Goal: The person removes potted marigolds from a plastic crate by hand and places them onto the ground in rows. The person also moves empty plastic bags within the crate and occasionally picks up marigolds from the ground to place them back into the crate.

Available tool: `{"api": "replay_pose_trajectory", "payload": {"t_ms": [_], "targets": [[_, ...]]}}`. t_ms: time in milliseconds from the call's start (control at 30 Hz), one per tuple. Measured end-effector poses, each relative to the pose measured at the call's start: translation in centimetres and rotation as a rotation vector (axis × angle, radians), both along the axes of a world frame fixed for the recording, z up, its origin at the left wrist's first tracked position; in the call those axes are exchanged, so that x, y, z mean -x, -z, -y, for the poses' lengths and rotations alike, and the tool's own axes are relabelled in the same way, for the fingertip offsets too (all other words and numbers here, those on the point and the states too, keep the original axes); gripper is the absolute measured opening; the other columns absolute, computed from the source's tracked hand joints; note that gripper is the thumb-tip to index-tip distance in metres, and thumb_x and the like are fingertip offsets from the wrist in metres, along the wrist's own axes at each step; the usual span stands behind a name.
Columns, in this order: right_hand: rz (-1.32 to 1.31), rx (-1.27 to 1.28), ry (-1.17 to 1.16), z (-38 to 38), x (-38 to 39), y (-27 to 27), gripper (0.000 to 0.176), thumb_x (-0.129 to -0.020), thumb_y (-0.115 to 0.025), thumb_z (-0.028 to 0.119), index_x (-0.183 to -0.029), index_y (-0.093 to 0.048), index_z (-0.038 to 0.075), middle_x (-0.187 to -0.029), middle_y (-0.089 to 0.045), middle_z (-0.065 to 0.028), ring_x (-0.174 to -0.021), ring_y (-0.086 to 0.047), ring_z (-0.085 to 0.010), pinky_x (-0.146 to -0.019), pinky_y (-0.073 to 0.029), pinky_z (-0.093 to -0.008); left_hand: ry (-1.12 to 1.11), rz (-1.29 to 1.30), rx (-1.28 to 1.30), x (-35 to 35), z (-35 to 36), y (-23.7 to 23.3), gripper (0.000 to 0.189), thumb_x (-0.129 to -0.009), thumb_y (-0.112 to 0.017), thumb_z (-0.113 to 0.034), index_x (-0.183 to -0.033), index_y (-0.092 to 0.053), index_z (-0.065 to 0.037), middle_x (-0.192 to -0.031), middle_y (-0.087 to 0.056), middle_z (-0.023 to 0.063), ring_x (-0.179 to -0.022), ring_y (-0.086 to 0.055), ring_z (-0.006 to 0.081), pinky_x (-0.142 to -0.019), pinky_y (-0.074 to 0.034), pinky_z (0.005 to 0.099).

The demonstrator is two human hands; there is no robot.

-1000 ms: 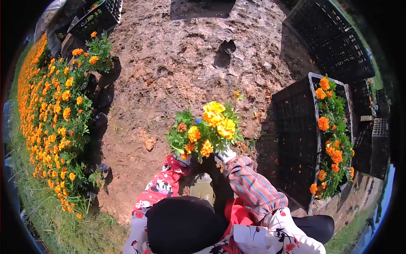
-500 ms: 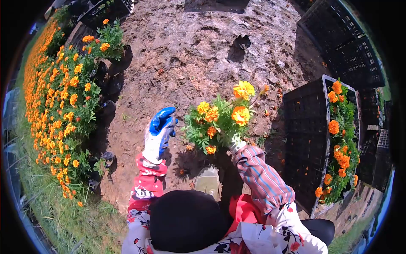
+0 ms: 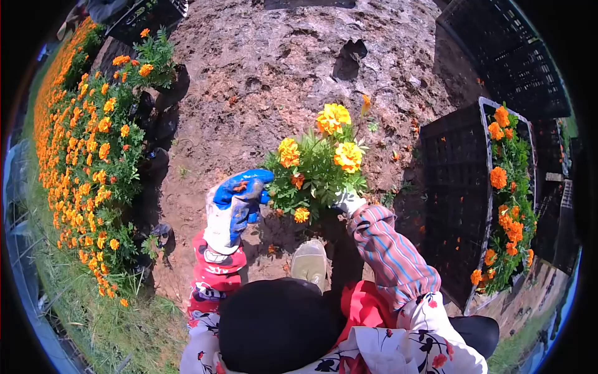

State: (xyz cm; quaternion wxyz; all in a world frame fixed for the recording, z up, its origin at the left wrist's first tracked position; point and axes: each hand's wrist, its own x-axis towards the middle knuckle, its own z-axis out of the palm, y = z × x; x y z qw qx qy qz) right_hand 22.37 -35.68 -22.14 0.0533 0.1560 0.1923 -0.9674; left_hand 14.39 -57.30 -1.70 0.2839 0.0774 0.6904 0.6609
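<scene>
My right hand (image 3: 350,202), in a pale glove, is closed on the lower part of a marigold plant (image 3: 317,168) with yellow and orange blooms and green leaves. Leaves hide most of its fingers. At the plant's left edge is my left hand (image 3: 238,199), in a blue-and-white glove. Its fingers are curled in near the leaves, and a small orange-brown patch shows against the blue. I cannot make out whether that patch is a petal or dirt, nor exactly what the fingers grip.
A black crate (image 3: 458,193) filled with marigolds stands on the right, with another black crate (image 3: 504,56) behind it. Dense rows of marigolds (image 3: 93,168) line the left. A torn black pot (image 3: 349,59) lies on the muddy ground (image 3: 249,112). My shoe (image 3: 309,263) is below the plant.
My left hand has moved right to the plant's edge, its fingers curling further in. The marigold plant has turned and shifted slightly left in my right hand.
</scene>
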Motion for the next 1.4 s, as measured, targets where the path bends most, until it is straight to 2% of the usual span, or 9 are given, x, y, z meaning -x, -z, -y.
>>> {"api": "replay_pose_trajectory", "payload": {"t_ms": [67,233,433,700,833,1000,1133,1300,1400], "targets": [[-0.008,0.019,-0.004,0.2,0.3,0.2,0.038,-0.093,-0.039,0.024,-0.125,-0.049,0.006,-0.123,-0.055,-0.0103,-0.11,-0.053,-0.0242,-0.095,-0.041,-0.0376,-0.196,-0.067,-0.161,1.1,1.2,-0.2,0.03,-0.082,-0.065,-0.015,-0.111,-0.063,-0.006,-0.081,-0.064,0.0048,-0.045,-0.046,0.0026,-0.038,-0.033,0.018],[-0.031,0.063,-0.006,0.6,0.7,0.3,0.038,-0.093,-0.039,0.026,-0.125,-0.049,0.006,-0.122,-0.055,-0.0103,-0.109,-0.053,-0.0245,-0.095,-0.041,-0.0381,0.086,-1.005,0.59,3.3,0.6,-1.1,0.032,-0.071,-0.074,-0.02,-0.099,-0.064,-0.009,-0.118,-0.054,0.0142,-0.109,-0.052,0.0298,-0.09,-0.043,0.0397],[-0.035,0.101,0.018,0.0,0.4,0.5,0.039,-0.094,-0.038,0.027,-0.125,-0.049,0.007,-0.122,-0.055,-0.0103,-0.109,-0.053,-0.0247,-0.095,-0.041,-0.0387,0.651,-0.681,0.194,2.2,-1.5,1.9,0.026,-0.072,-0.07,-0.016,-0.097,-0.065,-0.011,-0.103,-0.061,0.0125,-0.098,-0.057,0.0292,-0.086,-0.045,0.0387],[-0.034,0.149,0.031,-0.1,0.3,1.0,0.039,-0.094,-0.037,0.029,-0.124,-0.049,0.008,-0.122,-0.055,-0.0103,-0.108,-0.053,-0.0251,-0.096,-0.041,-0.0395,0.404,-0.212,0.253,0.9,-2.7,-0.7,0.044,-0.077,-0.071,-0.023,-0.116,-0.058,-0.005,-0.096,-0.066,0.0123,-0.082,-0.065,0.0212,-0.072,-0.05,0.0302],[-0.031,0.17,0.027,-0.2,0.5,1.2,0.039,-0.094,-0.037,0.031,-0.124,-0.049,0.008,-0.122,-0.055,-0.0103,-0.108,-0.053,-0.0253,-0.096,-0.041,-0.0399,0.455,-0.511,0.392,0.9,-4.6,-1.8,0.035,-0.076,-0.072,-0.019,-0.107,-0.064,-0.004,-0.081,-0.065,0.0036,-0.068,-0.059,0.0091,-0.063,-0.047,0.0259],[-0.038,0.219,0.035,-0.1,0.7,1.8,0.04,-0.095,-0.036,0.032,-0.124,-0.049,0.009,-0.122,-0.055,-0.0103,-0.108,-0.053,-0.0255,-0.096,-0.04,-0.0404,0.602,-0.864,0.692,1.2,-7.5,-3.0,0.05,-0.062,-0.072,-0.054,-0.071,-0.063,-0.006,-0.057,-0.052,0.0134,-0.055,-0.053,0.0326,-0.054,-0.041,0.042],[-0.048,0.298,0.024,0.5,1.1,2.6,0.04,-0.095,-0.036,0.033,-0.124,-0.049,0.009,-0.122,-0.055,-0.0103,-0.108,-0.053,-0.0257,-0.096,-0.04,-0.0407,0.609,-1.083,0.784,1.4,-6.8,-0.9,0.039,-0.068,-0.069,-0.046,-0.073,-0.063,-0.008,-0.064,-0.058,0.0123,-0.063,-0.058,0.0323,-0.058,-0.044,0.0419],[-0.134,0.404,0.034,1.8,1.4,3.9,0.041,-0.096,-0.033,0.035,-0.123,-0.05,0.01,-0.119,-0.056,-0.0097,-0.103,-0.056,-0.0253,-0.094,-0.043,-0.04,0.555,-0.964,0.605,1.0,-4.6,0.0,0.027,-0.075,-0.066,-0.031,-0.086,-0.059,-0.007,-0.076,-0.059,0.013,-0.072,-0.057,0.0333,-0.066,-0.044,0.0429],[-0.018,0.361,0.033,1.7,0.8,3.4,0.035,-0.092,-0.041,0.031,-0.117,-0.056,0.01,-0.112,-0.06,-0.0082,-0.098,-0.058,-0.0227,-0.087,-0.046,-0.0355,0.481,-0.202,0.088,1.4,-2.9,1.2,0.027,-0.085,-0.061,-0.029,-0.09,-0.056,-0.003,-0.08,-0.06,0.0106,-0.069,-0.056,0.0243,-0.063,-0.043,0.0344]]}}
